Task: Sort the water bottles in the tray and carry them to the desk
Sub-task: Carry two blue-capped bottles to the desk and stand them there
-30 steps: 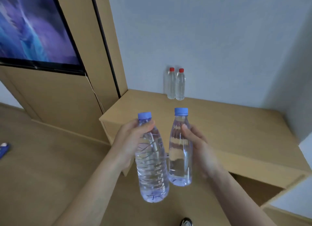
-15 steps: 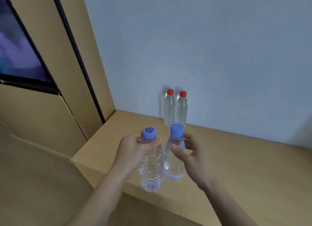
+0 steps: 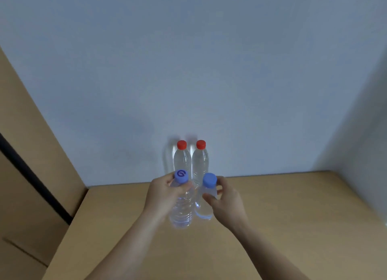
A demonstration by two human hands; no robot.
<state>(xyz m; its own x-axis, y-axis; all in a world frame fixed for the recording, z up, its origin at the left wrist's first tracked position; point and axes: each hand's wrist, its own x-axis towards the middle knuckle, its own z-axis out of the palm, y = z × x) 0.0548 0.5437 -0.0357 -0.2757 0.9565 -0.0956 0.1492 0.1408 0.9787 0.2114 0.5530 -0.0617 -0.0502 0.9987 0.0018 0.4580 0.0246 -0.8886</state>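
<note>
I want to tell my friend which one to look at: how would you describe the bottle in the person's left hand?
Start at the wooden desk by the wall. In front of two red-capped bottles, the left hand holds a clear bottle. Its cap alone has a dark swirl.

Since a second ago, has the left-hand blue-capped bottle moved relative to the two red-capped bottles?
Yes. The left-hand blue-capped bottle has moved toward the wall, over the desk, now just in front of the red-capped bottles.
</note>
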